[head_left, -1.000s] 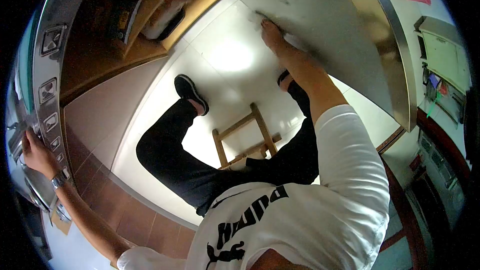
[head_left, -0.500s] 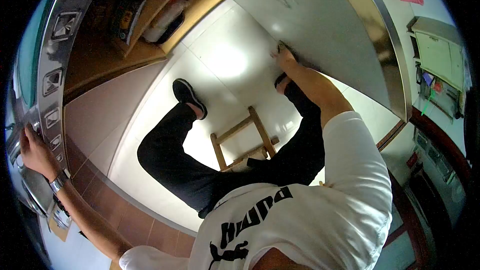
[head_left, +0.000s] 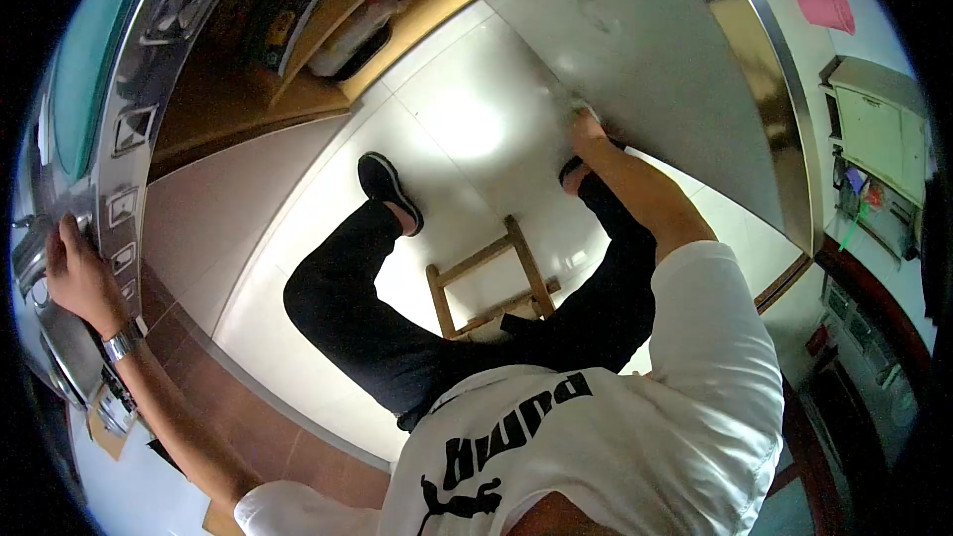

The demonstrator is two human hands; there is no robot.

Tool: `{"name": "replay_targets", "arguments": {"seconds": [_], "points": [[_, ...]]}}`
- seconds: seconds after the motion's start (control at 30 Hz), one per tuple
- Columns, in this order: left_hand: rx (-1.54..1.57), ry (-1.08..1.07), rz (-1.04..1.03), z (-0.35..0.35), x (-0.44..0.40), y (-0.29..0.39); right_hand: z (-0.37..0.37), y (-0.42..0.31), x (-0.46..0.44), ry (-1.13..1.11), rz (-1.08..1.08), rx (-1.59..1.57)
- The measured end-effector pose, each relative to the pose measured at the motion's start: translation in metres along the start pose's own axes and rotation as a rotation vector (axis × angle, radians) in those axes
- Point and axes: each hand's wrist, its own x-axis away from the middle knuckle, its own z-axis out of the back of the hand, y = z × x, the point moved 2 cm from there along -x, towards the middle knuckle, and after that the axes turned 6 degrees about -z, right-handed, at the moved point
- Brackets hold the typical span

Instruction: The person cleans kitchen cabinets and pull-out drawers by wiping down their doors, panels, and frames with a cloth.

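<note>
My left hand [head_left: 81,278], with a watch [head_left: 123,341] on its wrist, rests at the metal counter edge [head_left: 124,164] at the far left; its fingers are bent and what they touch is hard to make out. Against the lower edge of the opened cabinet door [head_left: 655,69] is my right hand [head_left: 588,129], its fingers closed around something pale that is too small and blurred to name. The door's smooth inner face shows a faint smudge.
An open cabinet [head_left: 228,104] with a wooden shelf and packages is at the upper left. A wooden stool frame [head_left: 476,258] stands between my legs on the tiles. A pink bucket [head_left: 825,6] and a pale green cabinet [head_left: 879,124] are at the right.
My right hand has moved down along the door, toward my foot and body. My left hand stays at the counter edge. The view has shifted slightly.
</note>
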Motion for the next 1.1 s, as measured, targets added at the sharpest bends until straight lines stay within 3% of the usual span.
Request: {"name": "replay_targets", "arguments": {"seconds": [0.07, 0.23, 0.27, 0.3, 0.33, 0.37, 0.4, 0.43, 0.47, 0.5, 0.53, 0.6, 0.63, 0.67, 0.73, 0.77, 0.83, 0.87, 0.93, 1.07, 1.1], "points": [[0.145, 0.070, 0.092, -0.006, 0.002, -0.007, 0.000, -0.005, 0.045, 0.016, -0.056, -0.091], [-0.163, 0.018, 0.039, -0.004, 0.000, 0.013, -0.012, 0.004, 0.094, 0.497, -0.110, -0.377], [-0.228, 0.016, 0.023, -0.004, -0.001, 0.019, -0.006, 0.006, 0.111, 0.495, -0.125, -0.372], [-0.159, -0.009, 0.169, -0.012, 0.001, 0.002, 0.012, 0.013, 0.139, 0.240, -0.071, -0.312], [-0.143, 0.005, 0.173, -0.017, 0.001, -0.002, 0.029, 0.022, 0.172, -0.013, -0.022, -0.253], [-0.244, 0.013, 0.104, -0.019, -0.001, -0.003, 0.049, 0.028, 0.213, 0.257, -0.111, -0.342], [-0.347, 0.018, 0.034, -0.014, -0.005, 0.012, 0.044, 0.029, 0.224, 0.257, -0.128, -0.341], [-0.294, -0.012, 0.180, -0.011, -0.002, 0.026, 0.036, 0.031, 0.234, 0.281, -0.127, -0.427], [-0.262, 0.017, 0.116, -0.014, -0.001, 0.017, 0.029, 0.031, 0.246, 0.307, -0.126, -0.513], [-0.247, 0.003, 0.140, -0.014, -0.003, 0.021, 0.023, 0.031, 0.266, 0.373, -0.140, -0.775], [-0.230, -0.010, 0.165, -0.013, -0.004, 0.026, 0.009, 0.028, 0.273, 0.377, -0.156, -0.778], [-0.202, 0.014, 0.164, -0.011, -0.001, 0.037, -0.017, 0.028, 0.290, 0.656, -0.175, -1.384], [-0.192, 0.025, 0.166, -0.010, 0.002, 0.039, -0.033, 0.023, 0.301, 0.621, -0.160, -1.779], [-0.185, 0.037, 0.167, -0.011, 0.002, 0.041, -0.037, 0.018, 0.317, 0.634, -0.167, -1.775], [-0.250, 0.057, 0.150, -0.011, -0.001, 0.047, -0.037, 0.015, 0.364, 0.642, -0.205, -2.637], [-0.240, 0.066, 0.147, -0.008, 0.000, 0.048, -0.033, 0.015, 0.385, 0.659, -0.212, -2.637], [-0.218, 0.027, 0.167, -0.007, 0.000, 0.053, -0.033, 0.018, 0.423, 1.070, -0.257, -2.894], [-0.207, 0.011, 0.176, -0.008, -0.002, 0.055, -0.034, 0.019, 0.432, 1.094, -0.269, -2.893], [-0.206, 0.035, 0.167, -0.017, -0.003, 0.044, -0.034, 0.030, 0.449, 1.524, -0.346, -2.642], [-0.193, 0.028, 0.203, -0.015, -0.004, 0.052, -0.009, 0.050, 0.458, 1.682, -0.383, -2.235], [-0.188, 0.033, 0.201, -0.012, -0.004, 0.055, -0.001, 0.053, 0.458, 1.711, -0.291, -2.302]]}}
